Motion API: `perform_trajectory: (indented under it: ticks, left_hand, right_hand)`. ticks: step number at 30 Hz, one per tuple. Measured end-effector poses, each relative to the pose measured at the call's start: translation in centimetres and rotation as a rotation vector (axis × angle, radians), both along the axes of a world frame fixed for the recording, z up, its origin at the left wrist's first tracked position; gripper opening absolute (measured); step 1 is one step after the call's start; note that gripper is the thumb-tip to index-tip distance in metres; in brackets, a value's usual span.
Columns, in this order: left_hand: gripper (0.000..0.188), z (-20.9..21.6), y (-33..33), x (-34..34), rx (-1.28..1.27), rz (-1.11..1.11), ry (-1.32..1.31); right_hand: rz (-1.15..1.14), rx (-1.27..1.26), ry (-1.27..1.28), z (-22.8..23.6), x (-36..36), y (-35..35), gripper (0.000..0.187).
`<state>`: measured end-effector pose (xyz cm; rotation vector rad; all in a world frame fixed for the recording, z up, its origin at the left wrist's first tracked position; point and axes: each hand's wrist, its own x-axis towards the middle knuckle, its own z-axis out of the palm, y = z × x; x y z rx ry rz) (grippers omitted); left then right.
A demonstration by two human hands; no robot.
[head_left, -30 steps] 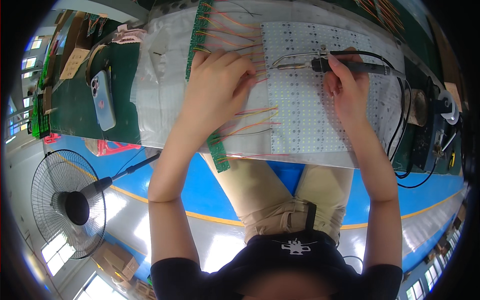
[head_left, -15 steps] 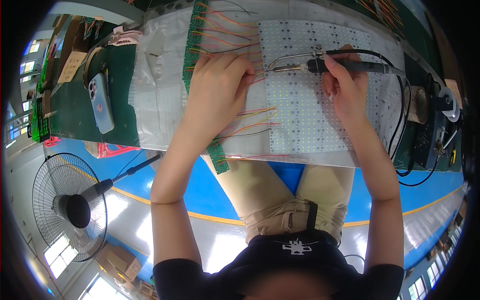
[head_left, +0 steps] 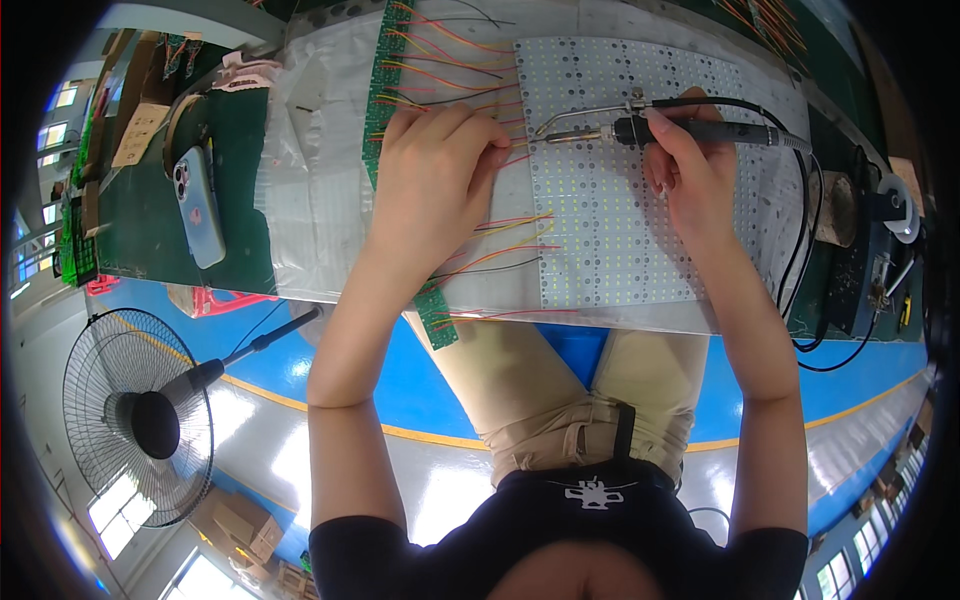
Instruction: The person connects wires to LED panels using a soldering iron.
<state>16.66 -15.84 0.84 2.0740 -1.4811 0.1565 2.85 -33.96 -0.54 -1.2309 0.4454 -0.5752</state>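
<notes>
My right hand [head_left: 695, 175] grips the handle of a soldering iron [head_left: 725, 133], held nearly level with its tip pointing left. A thin curved metal tube [head_left: 580, 113], clamped to the iron, ends just above that tip. Both reach the left edge of a pale panel [head_left: 620, 240] dotted with rows of small parts. My left hand [head_left: 437, 160] is closed in a pinch at this edge, on what looks like a thin wire; the fingertips partly hide it. Beneath that hand runs a long green circuit board strip [head_left: 385, 75], with red, yellow and black wires [head_left: 465, 55] fanning out toward the panel.
Left on the green bench lies a phone [head_left: 199, 215]. A solder spool [head_left: 897, 215] on a stand and a dark box [head_left: 855, 285] sit at the right, with black cables [head_left: 803, 250] looping from the iron. A standing fan [head_left: 140, 415] is beside the bench.
My left hand and the green strip beneath it have shifted very slightly left. The soldering iron and my right hand look still.
</notes>
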Motion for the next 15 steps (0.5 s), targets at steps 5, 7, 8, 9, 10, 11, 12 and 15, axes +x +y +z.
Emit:
perform_trajectory:
  ticks: [5,7,8,9,10,11,12,15]
  left_hand:
    - [0.011,0.00,0.02,-0.01,-0.007,0.004,-0.001]
    - [0.010,-0.10,0.05,0.04,-0.015,0.002,-0.006]
    - [0.010,-0.13,0.06,0.04,-0.015,0.003,-0.006]
    - [0.010,-0.14,0.07,0.04,-0.019,0.003,-0.010]
    - [0.010,-0.16,0.08,0.04,-0.023,0.002,-0.013]
    - [0.010,-0.18,0.08,0.04,-0.023,0.003,-0.013]
    - [0.010,-0.20,0.09,0.04,-0.023,0.002,-0.012]
    - [0.010,-0.17,0.08,-0.01,-0.024,0.004,-0.012]
  right_hand:
    - [-0.007,0.003,-0.001,0.00,-0.04,-0.03,0.016]
    - [-0.018,0.010,-0.007,0.03,-0.01,0.02,0.016]
    - [-0.030,0.013,-0.004,0.09,0.05,0.07,0.016]
    - [-0.041,0.016,-0.001,0.13,0.08,0.10,0.017]
    - [-0.041,0.016,-0.001,0.15,0.07,0.12,0.017]
    - [-0.037,0.016,0.002,0.17,0.06,0.14,0.017]
    - [-0.033,0.016,0.004,0.18,0.05,0.15,0.017]
    - [0.011,-0.001,-0.003,0.08,-0.06,-0.13,0.017]
